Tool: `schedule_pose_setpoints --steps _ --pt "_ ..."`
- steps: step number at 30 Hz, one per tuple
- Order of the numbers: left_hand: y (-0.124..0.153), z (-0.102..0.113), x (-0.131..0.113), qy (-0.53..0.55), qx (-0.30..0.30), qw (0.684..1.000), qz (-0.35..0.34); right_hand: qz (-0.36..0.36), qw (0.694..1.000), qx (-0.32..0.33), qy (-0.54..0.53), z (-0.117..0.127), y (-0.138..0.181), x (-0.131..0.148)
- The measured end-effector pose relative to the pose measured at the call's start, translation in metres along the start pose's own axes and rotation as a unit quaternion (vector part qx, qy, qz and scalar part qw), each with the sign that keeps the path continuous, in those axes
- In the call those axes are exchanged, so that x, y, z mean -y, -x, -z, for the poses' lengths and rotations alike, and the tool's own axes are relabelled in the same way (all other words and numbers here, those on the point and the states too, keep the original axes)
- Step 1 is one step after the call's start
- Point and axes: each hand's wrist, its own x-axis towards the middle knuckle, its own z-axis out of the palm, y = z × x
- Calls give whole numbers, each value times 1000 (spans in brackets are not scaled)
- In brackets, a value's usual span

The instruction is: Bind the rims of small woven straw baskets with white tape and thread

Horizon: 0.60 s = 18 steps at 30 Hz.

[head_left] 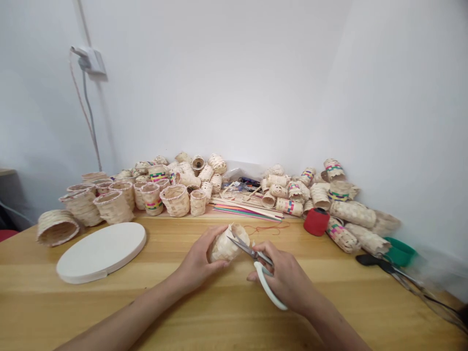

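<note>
My left hand (202, 254) grips a small woven bamboo basket (227, 243), wrapping it from below and the left. My right hand (283, 278) holds white-handled scissors (252, 252) by the loop handles. The steel blades reach the basket's side and touch its woven strips. Part of the basket is hidden behind my left fingers. Both hands are raised just above the wooden table (175, 253), near its middle.
Woven baskets (175, 200) are heaped along the wall, some with coloured bands. Thin coloured strips (248, 213), a red thread spool (316, 221), a white oval board (101, 252), and black-handled scissors (380, 264) lie around the table.
</note>
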Motion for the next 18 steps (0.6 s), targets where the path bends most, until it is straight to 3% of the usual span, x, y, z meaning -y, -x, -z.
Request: schedule_pose_setpoints --steps 18 --pt "1 -1 0 -49 6 999 3 6 1000 -8 22 -3 1 0"
